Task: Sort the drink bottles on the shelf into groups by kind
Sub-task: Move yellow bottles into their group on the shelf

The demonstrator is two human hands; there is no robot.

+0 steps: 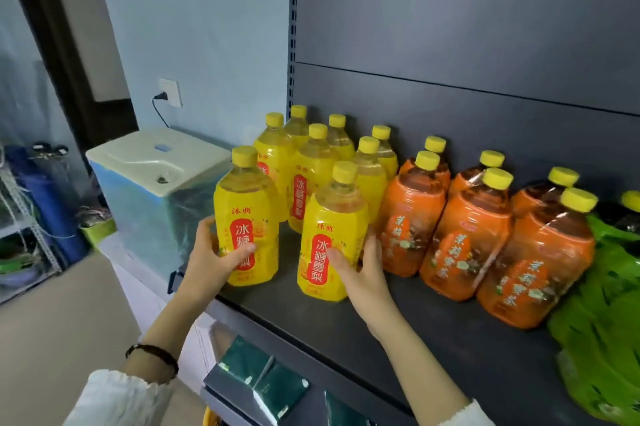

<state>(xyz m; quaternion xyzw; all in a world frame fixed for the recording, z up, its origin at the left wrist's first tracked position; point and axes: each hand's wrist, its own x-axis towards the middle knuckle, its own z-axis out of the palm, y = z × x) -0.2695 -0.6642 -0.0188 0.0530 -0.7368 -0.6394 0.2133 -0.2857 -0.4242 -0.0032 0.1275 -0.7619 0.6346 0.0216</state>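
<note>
On the dark shelf [433,332] stand several yellow-label bottles [313,179] at the left, several orange-label bottles [464,238] in the middle, and green-label bottles [602,318] at the right edge. My left hand [214,259] is wrapped around the front-left yellow bottle [246,217] near the shelf's left end. My right hand [360,269] grips the lower part of the front yellow bottle [330,235] beside it. Both bottles stand upright on the shelf.
A white and blue appliance [156,190] stands just left of the shelf, plugged into a wall socket [170,93]. A lower shelf holds dark green packets [263,380]. A grey back panel [467,79] rises behind the bottles. Clutter and a rack sit at far left.
</note>
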